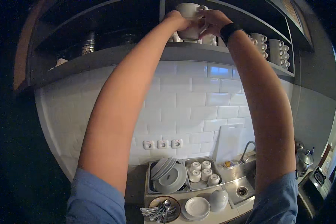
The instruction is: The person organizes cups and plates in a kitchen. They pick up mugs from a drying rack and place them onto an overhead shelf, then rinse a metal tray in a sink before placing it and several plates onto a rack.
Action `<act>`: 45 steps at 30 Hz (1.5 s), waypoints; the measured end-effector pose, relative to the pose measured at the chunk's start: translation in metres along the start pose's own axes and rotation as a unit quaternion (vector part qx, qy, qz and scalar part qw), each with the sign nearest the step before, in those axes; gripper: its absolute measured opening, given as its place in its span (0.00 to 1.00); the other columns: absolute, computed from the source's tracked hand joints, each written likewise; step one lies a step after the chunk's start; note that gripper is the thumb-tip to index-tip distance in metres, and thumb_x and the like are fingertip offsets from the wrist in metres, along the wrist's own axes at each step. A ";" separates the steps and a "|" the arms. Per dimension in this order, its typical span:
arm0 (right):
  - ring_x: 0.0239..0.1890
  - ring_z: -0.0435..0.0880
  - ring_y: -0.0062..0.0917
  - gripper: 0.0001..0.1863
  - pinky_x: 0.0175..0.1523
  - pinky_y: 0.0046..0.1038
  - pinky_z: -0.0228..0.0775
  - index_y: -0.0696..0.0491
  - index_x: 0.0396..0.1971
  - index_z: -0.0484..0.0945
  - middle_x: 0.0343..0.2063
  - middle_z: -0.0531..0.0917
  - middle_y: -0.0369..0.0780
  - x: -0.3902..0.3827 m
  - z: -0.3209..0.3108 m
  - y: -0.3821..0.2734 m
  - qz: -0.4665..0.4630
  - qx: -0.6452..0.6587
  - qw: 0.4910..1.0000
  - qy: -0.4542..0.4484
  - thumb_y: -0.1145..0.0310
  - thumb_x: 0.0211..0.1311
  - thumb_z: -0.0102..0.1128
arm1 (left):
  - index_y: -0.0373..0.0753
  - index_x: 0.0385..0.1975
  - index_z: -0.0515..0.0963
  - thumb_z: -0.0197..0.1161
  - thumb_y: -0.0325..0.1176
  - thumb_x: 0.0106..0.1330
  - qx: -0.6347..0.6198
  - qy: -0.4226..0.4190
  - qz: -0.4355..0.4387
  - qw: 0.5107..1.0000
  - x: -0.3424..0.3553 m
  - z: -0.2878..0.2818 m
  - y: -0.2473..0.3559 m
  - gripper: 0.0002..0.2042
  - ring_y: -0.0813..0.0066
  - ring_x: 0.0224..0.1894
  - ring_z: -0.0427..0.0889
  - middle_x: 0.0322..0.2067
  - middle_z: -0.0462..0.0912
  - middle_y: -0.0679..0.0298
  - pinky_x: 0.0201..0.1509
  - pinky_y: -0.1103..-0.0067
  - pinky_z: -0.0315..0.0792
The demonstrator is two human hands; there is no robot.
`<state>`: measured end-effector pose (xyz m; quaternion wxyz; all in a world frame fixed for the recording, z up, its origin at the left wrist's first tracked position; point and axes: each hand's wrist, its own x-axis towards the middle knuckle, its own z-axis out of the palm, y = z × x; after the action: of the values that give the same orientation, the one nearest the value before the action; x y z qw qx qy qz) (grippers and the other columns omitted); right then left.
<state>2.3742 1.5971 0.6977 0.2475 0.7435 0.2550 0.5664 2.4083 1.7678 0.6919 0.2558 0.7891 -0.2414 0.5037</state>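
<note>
Both my arms reach up to the shelf at the top of the view. My left hand [178,20] grips the left side of two stacked white mugs [188,10]. My right hand [214,21], below a dark wristband, is closed on their right side by the handles. The mugs are upright, one on top of the other, at the shelf's front. Behind and beneath them, more white mugs [209,39] show in part; my hands hide some. I cannot tell whether the lower mug touches the shelf.
Stacked white mugs [277,52] stand right on the dark shelf [145,53]; metal cups [88,43] stand left. Below are a sink [233,190] with a tap [246,151], trays of plates [171,179] and upturned cups [206,174], cutlery [161,211], a white jug [218,200] and a cutting board [229,142].
</note>
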 end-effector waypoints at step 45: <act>0.39 0.80 0.31 0.18 0.45 0.30 0.72 0.49 0.45 0.76 0.41 0.79 0.42 0.011 0.089 -0.003 0.203 0.232 0.950 0.053 0.62 0.54 0.60 | 0.60 0.44 0.79 0.64 0.54 0.50 0.242 0.076 0.058 0.965 0.003 0.021 -0.070 0.20 0.36 0.66 0.39 0.69 0.35 0.67 0.63 0.44 0.41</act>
<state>2.4624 1.5999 0.6828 -0.0658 0.7851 0.2356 0.5690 2.4682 1.8061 0.6763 0.0446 0.7713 -0.1376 0.6198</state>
